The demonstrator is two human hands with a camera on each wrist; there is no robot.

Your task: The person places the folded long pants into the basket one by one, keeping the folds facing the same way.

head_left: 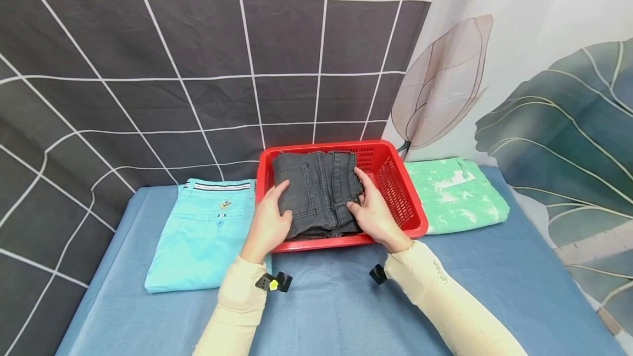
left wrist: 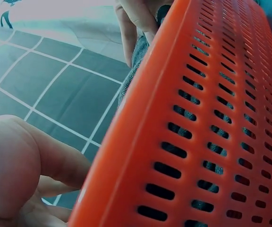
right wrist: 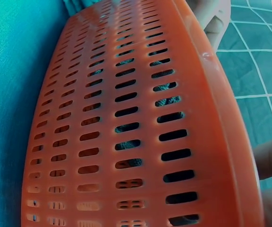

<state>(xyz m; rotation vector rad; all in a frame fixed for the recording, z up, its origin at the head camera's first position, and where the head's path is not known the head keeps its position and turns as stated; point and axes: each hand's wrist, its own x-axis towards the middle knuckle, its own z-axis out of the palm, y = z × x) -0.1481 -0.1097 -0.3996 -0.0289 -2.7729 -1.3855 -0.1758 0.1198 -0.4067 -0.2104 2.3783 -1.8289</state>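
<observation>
A red slotted basket [head_left: 395, 185] stands on the blue-covered table, with folded dark grey jeans [head_left: 316, 191] lying in it. My left hand [head_left: 271, 218] holds the jeans' left edge, thumb on top. My right hand [head_left: 373, 210] grips the right edge the same way. The left wrist view shows the basket's outer wall [left wrist: 211, 123] close up, my left hand [left wrist: 22, 165] beside its rim, and grey denim [left wrist: 136, 56] under the other hand at the far end. In the right wrist view the basket wall [right wrist: 107, 123] fills the frame, and denim shows through its slots.
Folded turquoise trousers [head_left: 203, 235] lie left of the basket, touching it. A folded green-and-white garment [head_left: 455, 194] lies to its right. The blue cloth [head_left: 336, 301] stretches toward me. A dark checked backdrop and a leaf-print curtain hang close behind.
</observation>
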